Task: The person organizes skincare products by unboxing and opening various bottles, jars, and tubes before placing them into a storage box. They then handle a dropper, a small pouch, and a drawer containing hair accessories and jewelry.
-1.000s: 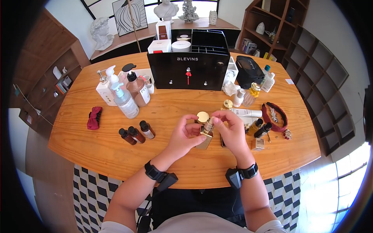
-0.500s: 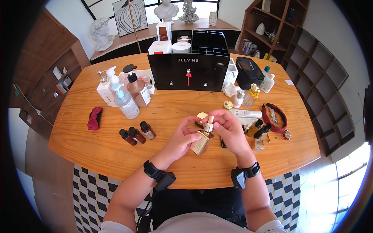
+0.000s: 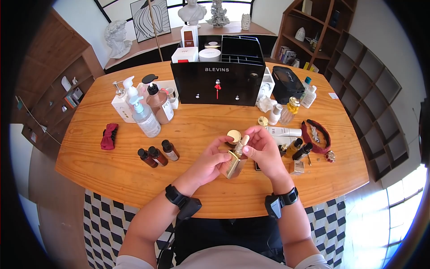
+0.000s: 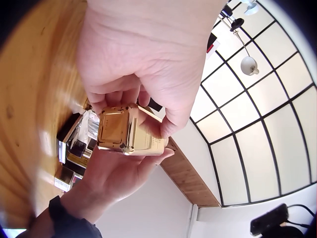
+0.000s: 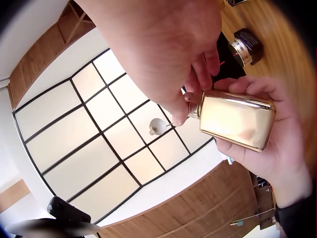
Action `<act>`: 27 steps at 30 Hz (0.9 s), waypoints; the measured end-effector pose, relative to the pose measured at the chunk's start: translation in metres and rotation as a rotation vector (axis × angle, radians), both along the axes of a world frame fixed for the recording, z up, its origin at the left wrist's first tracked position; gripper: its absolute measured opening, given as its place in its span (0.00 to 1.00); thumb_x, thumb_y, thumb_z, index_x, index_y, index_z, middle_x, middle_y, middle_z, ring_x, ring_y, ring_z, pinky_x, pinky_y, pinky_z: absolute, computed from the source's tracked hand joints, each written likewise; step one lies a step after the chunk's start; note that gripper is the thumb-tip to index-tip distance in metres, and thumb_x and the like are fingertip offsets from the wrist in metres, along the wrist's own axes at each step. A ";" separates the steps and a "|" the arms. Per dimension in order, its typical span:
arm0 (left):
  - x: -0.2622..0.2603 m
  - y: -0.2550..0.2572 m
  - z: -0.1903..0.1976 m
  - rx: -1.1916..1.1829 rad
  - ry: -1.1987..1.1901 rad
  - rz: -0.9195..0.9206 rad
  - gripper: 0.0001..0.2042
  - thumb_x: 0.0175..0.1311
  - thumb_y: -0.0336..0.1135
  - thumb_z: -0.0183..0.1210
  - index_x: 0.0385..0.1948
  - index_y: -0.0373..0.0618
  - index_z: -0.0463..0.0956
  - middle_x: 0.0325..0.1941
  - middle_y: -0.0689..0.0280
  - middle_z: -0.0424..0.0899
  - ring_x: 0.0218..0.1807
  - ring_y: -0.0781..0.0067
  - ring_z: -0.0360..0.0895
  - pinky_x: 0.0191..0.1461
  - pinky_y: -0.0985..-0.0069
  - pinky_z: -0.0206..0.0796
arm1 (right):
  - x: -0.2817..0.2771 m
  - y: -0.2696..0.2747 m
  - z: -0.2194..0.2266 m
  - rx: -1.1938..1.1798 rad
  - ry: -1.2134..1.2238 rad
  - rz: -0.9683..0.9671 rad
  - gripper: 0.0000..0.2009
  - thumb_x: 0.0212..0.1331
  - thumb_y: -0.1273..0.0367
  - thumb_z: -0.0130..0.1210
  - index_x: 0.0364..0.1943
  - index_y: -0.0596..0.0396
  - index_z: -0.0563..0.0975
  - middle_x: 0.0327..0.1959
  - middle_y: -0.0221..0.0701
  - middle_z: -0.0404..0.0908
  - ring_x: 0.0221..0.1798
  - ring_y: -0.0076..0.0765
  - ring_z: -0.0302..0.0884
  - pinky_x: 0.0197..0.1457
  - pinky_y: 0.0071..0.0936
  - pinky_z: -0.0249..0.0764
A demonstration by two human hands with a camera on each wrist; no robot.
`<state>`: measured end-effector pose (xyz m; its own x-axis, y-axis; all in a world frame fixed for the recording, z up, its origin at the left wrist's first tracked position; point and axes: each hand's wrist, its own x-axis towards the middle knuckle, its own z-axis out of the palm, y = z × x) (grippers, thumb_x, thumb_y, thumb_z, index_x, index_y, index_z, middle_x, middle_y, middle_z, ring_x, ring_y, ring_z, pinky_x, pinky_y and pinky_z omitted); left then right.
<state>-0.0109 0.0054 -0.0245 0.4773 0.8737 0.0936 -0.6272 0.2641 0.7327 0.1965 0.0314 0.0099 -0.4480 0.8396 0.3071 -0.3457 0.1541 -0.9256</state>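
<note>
A gold glass dropper bottle (image 3: 233,167) is held tilted above the table's front half. My left hand (image 3: 210,162) grips its body, with the thumb on the near face. At the neck, the thumb and fingers of my right hand (image 3: 265,153) pinch the dropper cap (image 3: 242,142). In the left wrist view the squared base of the bottle (image 4: 115,130) faces the camera. The right wrist view shows its shiny flat side, and the right fingers partly hide the cap. Just beyond the hands stands a jar with a gold lid (image 3: 234,136).
Several small brown bottles (image 3: 156,156) and pump bottles (image 3: 148,121) stand left, near a red bow (image 3: 109,136). A black organizer (image 3: 215,85) stands at the back. To the right are a white tube (image 3: 284,131), a red headband (image 3: 330,140), dark-capped bottles (image 3: 303,150) and a small box (image 3: 297,167).
The bottle has been raised slightly and turned in the left hand, with its base swung left and nearer me. The right wrist has rotated while its fingers stay on the cap.
</note>
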 end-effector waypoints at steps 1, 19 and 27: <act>0.000 0.000 -0.001 -0.001 0.013 0.016 0.25 0.66 0.30 0.58 0.65 0.47 0.63 0.60 0.57 0.77 0.62 0.61 0.78 0.63 0.63 0.74 | -0.002 0.000 0.001 0.034 -0.006 -0.010 0.17 0.69 0.77 0.55 0.59 0.56 0.68 0.54 0.36 0.81 0.57 0.29 0.78 0.60 0.28 0.74; -0.002 0.003 0.003 0.009 -0.010 0.027 0.25 0.66 0.27 0.59 0.63 0.45 0.61 0.58 0.53 0.79 0.55 0.65 0.81 0.55 0.66 0.78 | -0.006 -0.007 0.014 -0.098 -0.042 -0.020 0.29 0.64 0.79 0.58 0.69 0.56 0.62 0.56 0.34 0.79 0.56 0.29 0.76 0.62 0.28 0.73; 0.000 0.002 0.003 -0.002 -0.016 0.054 0.24 0.66 0.27 0.59 0.62 0.45 0.61 0.55 0.56 0.80 0.54 0.66 0.82 0.54 0.67 0.78 | -0.006 -0.007 0.015 -0.143 0.019 0.015 0.25 0.66 0.78 0.56 0.67 0.56 0.65 0.59 0.34 0.78 0.59 0.29 0.75 0.64 0.29 0.72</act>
<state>-0.0109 0.0073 -0.0220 0.4280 0.8983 0.0996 -0.6525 0.2308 0.7218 0.1906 0.0243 0.0249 -0.4561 0.8686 0.1938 -0.3650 0.0161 -0.9309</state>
